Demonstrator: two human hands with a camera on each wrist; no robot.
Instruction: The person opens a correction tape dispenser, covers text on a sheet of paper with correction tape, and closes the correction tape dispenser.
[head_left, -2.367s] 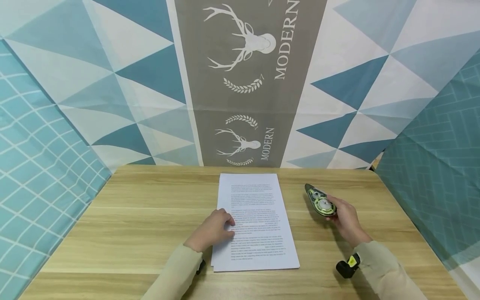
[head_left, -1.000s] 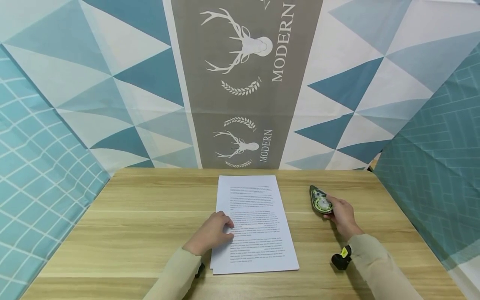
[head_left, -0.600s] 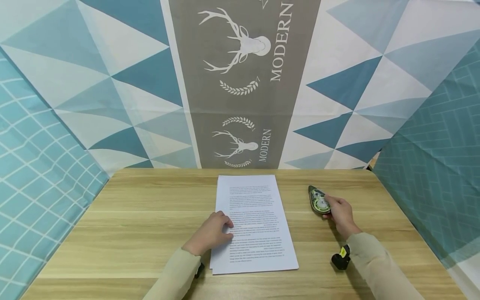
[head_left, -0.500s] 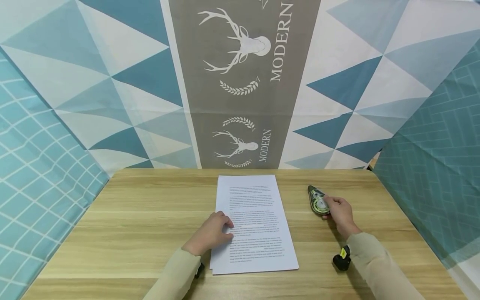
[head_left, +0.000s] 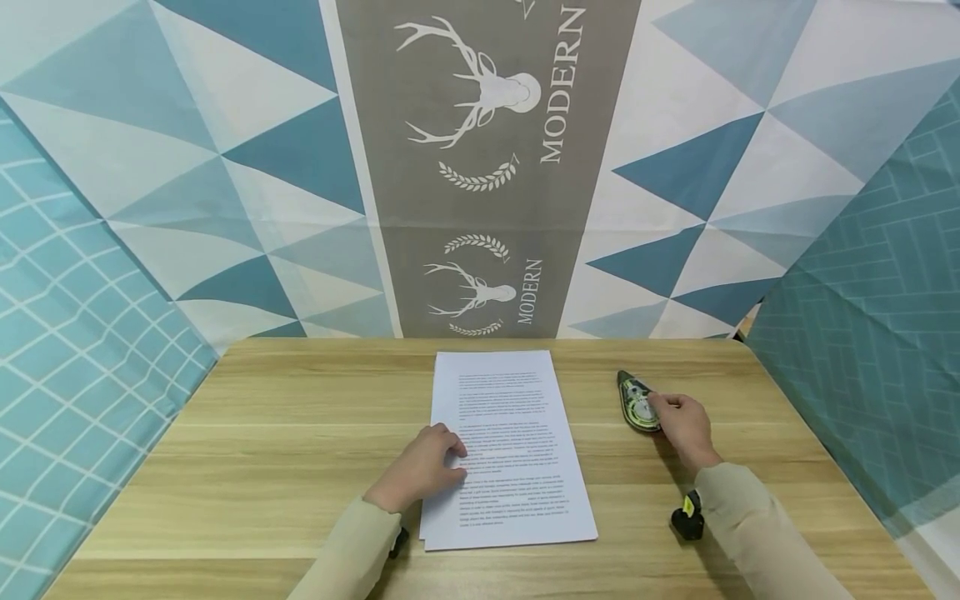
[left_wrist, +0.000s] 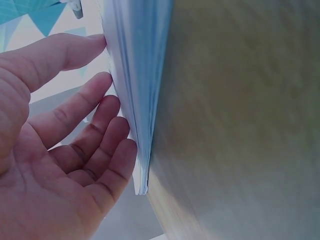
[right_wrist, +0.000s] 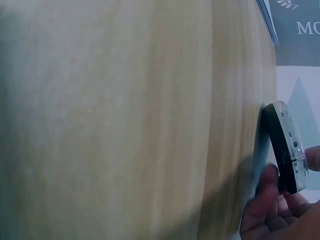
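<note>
A stack of printed paper [head_left: 510, 500] lies on the wooden table, its long side running away from me. At its left edge my left hand [head_left: 423, 467] rests with loosely bent fingers, the fingertips on the top sheet. In the left wrist view those fingertips [left_wrist: 129, 150] touch the upper face of the thick stack [left_wrist: 135, 75]. To the right of the paper, my right hand [head_left: 684, 427] pinches the wide end of a correction tape [head_left: 637, 402], dark with green parts and a clear cover. Its narrow tip points away from me. The right wrist view shows the correction tape [right_wrist: 286, 145] edge-on between thumb and fingers, close over the table.
The wooden table [head_left: 262, 450] ends at a patterned cloth backdrop [head_left: 480, 167] with deer heads. Blue-green cloths [head_left: 885, 333] hang at the sides. A small black wrist camera [head_left: 687, 517] sits under the right sleeve.
My right hand has drawn slightly back toward me, and the correction tape has turned so its tip points more straight away. The left hand and the paper stay in place.
</note>
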